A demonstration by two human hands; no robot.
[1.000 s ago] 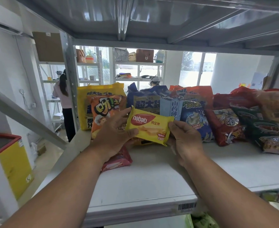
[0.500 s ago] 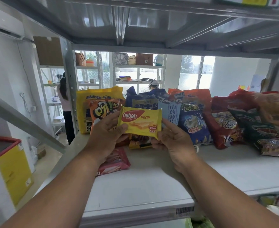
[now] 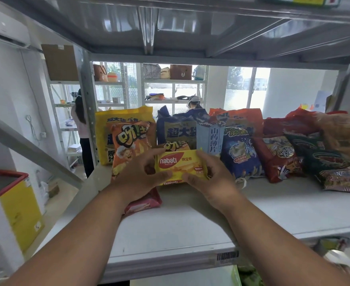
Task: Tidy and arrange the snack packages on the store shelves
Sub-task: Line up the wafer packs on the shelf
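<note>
My left hand [image 3: 138, 178] grips left end of yellow Nabati wafer pack [image 3: 181, 165], thumb across front. My right hand [image 3: 213, 178] pinches right end, fingers curled behind. Pack sits between both hands, low over white shelf [image 3: 190, 223], atop second Nabati pack [image 3: 170, 182], before orange chip bag [image 3: 131, 143].

Yellow Nabati wafer pack [image 3: 181, 165]: centre of frame, face forward, roughly level, low over the white shelf [image 3: 190, 223]. A second yellow Nabati pack [image 3: 170, 182] lies directly beneath; contact apparently made, but not confirmable. A pink wafer pack [image 3: 143, 204] lies flat at lower left of these.
</note>
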